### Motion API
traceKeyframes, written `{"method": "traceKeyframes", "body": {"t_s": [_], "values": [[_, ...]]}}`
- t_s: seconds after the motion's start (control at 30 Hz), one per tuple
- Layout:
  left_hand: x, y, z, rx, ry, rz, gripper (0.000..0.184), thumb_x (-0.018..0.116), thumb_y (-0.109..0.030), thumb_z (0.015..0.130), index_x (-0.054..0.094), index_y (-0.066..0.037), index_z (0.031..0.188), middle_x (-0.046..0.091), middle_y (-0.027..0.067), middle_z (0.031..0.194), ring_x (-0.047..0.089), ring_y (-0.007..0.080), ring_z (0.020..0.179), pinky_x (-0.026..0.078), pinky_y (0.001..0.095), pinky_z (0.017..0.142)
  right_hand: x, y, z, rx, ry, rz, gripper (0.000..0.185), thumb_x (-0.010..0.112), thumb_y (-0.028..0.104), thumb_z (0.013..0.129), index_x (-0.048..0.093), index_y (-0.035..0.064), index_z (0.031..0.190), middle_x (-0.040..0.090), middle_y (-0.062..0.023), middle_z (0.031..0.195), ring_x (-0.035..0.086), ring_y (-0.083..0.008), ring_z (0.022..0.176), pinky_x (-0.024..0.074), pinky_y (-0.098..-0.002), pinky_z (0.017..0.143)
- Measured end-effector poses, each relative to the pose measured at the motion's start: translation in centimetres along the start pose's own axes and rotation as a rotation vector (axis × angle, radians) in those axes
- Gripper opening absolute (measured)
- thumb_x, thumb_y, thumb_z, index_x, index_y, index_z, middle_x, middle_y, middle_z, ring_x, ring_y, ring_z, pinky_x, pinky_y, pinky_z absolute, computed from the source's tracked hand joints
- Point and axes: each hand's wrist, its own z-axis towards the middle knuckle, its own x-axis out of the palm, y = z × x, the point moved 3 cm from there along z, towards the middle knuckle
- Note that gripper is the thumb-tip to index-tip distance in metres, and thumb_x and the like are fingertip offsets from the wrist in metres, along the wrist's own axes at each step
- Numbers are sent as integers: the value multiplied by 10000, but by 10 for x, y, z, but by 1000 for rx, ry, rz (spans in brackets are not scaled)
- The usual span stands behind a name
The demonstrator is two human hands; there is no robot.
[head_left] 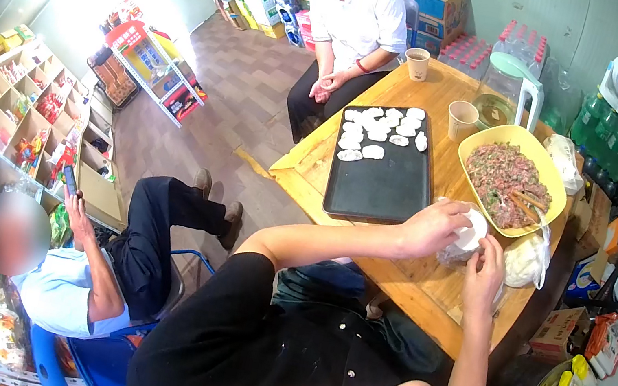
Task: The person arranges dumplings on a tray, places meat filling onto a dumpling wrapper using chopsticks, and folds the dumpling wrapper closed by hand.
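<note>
Between my two hands is a round white dumpling wrapper (472,232). My left hand (435,230) grips its left edge with closed fingers. At its lower right edge, the fingers of my right hand (487,267) pinch it. A clear plastic bag (453,256) lies under the wrapper, partly hidden by my hands. Just beyond them stands a yellow bowl (466,156) of minced filling (508,177), with wooden chopsticks (528,205) resting in it. To the left is a black tray (375,192) with several white dumplings (376,130) at its far end.
A white plastic bag (526,260) lies by the bowl. Paper cups (461,121) and a glass jug (497,102) stand behind on the wooden table (306,163). One person (359,28) sits across; another (74,280) sits at left with a phone (70,180).
</note>
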Motion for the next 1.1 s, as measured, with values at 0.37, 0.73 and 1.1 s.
{"method": "traceKeyframes", "body": {"t_s": [0.37, 0.73, 1.1], "values": [[7, 31, 27, -405, -13, -226, 268, 642, -14, 756, 585, -7, 1018, 653, 136, 850, 635, 310, 822, 509, 402, 709, 0, -1, 0, -24, -5, -10, 269, 585, -59, 823, 605, -31, 1090, 602, -198, 1180, 584, -367, 1103, 474, -421, 935], [1, -10, 9, -112, -173, -333, 321, 660, 52, 805, 562, -15, 1103, 609, 98, 862, 626, 205, 810, 520, 329, 738, -9, 5, 0, -25, -53, -66, 345, 580, -5, 833, 580, -9, 1178, 595, -177, 1201, 576, -370, 1105, 475, -414, 938], [-13, -40, -5, 34, -91, -395, 379, 677, 44, 844, 532, -27, 1187, 599, 74, 899, 626, 172, 836, 524, 313, 774, -20, 20, 1, -217, -38, 160, 263, 663, -25, 739, 633, 11, 998, 620, -139, 982, 584, -327, 937, 475, -390, 813]]}}
